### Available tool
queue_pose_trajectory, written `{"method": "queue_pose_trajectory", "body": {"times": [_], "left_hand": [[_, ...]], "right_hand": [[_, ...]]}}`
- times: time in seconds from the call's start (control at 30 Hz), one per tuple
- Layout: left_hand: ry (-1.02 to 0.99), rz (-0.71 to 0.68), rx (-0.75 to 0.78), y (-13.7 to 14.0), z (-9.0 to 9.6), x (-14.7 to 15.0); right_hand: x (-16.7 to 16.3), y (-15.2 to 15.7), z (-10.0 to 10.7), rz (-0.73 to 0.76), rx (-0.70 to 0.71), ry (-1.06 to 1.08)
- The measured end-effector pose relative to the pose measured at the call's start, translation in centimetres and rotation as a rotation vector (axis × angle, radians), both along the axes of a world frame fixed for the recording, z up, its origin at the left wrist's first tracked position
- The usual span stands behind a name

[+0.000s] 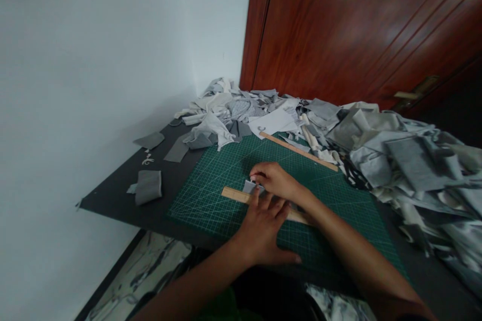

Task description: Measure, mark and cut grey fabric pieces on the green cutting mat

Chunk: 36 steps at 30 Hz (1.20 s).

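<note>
My left hand (261,233) lies spread, its fingertips pressing on a wooden ruler (235,194) and the near edge of a small grey fabric piece (248,186). The ruler rests across a green cutting mat (203,195), partly covered by my fingers. Just beyond it, my right hand (276,179) is closed in a pinch above the fabric piece's far edge. Whatever those fingers hold is too small and too hidden to name.
A second wooden ruler (297,150) lies at the mat's far side, near a white sheet (274,121). Fabric scraps (218,105) heap along the back, with a larger pile (410,155) at right. A folded grey cloth (148,187) sits on the dark tabletop (113,195) at left.
</note>
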<state>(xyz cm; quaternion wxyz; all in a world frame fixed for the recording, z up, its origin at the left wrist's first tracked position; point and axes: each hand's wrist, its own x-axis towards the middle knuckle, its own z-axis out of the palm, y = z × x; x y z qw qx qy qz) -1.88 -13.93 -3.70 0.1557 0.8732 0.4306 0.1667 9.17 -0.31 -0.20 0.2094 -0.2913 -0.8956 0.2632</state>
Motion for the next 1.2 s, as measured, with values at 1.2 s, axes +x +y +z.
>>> {"method": "queue_pose_trajectory", "body": {"times": [1.2], "left_hand": [[-0.009,0.015,0.029,0.01,-0.07,0.07]], "right_hand": [[-0.27,-0.26,-0.46,0.038,0.08,-0.021]]}}
